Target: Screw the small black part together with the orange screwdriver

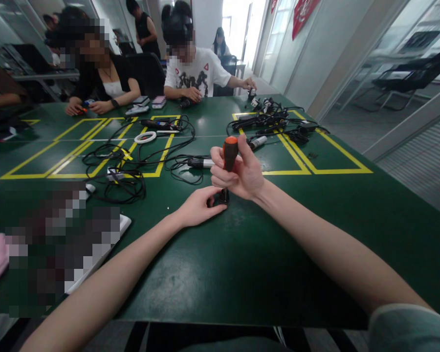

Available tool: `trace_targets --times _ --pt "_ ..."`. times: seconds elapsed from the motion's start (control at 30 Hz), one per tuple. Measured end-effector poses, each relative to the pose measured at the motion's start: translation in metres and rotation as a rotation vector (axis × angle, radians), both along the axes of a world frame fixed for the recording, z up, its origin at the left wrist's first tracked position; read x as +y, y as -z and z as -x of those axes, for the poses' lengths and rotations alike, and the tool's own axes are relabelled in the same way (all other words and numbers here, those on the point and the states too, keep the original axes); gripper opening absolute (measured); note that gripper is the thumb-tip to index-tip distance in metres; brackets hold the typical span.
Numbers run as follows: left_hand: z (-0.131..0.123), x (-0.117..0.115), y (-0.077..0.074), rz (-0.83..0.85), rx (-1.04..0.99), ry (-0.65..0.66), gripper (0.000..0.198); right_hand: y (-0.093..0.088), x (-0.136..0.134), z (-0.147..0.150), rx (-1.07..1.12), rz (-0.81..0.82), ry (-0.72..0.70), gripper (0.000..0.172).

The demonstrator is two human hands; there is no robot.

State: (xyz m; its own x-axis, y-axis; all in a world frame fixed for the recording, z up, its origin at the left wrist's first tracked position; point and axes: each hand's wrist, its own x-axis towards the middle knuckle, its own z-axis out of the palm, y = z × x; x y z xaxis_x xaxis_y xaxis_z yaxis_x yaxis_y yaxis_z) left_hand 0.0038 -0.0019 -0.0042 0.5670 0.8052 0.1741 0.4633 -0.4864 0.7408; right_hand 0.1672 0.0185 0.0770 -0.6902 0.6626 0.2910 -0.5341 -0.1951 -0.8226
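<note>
My right hand (244,171) is closed round the dark handle of a screwdriver (231,154) with an orange end cap. The screwdriver stands nearly upright, its shaft pointing down. Below it, a small black part (224,197) rests on the green table, and the shaft's tip meets it or is just in front of it; which, I cannot tell. Thumb and fingers of my left hand (198,207) are closed on the black part from the left side. Just behind my hands lies a black and silver cylindrical tool (200,163) with a cable.
The green table (190,274) carries yellow tape outlines. Tangled black cables (124,183) lie left of centre, and a heap of corded devices (271,120) lies at the back right. A white ring (145,137) is farther back. Two people sit across the table, handling small objects.
</note>
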Motion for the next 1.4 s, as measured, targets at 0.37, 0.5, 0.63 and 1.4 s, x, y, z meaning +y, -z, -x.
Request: trace_targets --times 0.37,0.5,0.63,1.4 --pt "-0.001 0.001 0.001 -0.008 0.018 -0.018 0.026 0.009 0.009 -0.004 -0.019 0.014 -0.159 0.086" --pt "0.0 0.001 0.003 -0.01 -0.007 -0.015 0.029 0.01 0.01 -0.006 -0.04 -0.001 -0.173 0.085" --pt "0.0 0.001 0.004 -0.007 -0.003 -0.023 0.028 0.015 0.013 -0.007 -0.043 -0.046 -0.175 0.085" --pt "-0.002 0.0 0.001 -0.031 0.036 -0.003 0.017 0.008 0.007 -0.011 -0.29 -0.423 0.128 0.083"
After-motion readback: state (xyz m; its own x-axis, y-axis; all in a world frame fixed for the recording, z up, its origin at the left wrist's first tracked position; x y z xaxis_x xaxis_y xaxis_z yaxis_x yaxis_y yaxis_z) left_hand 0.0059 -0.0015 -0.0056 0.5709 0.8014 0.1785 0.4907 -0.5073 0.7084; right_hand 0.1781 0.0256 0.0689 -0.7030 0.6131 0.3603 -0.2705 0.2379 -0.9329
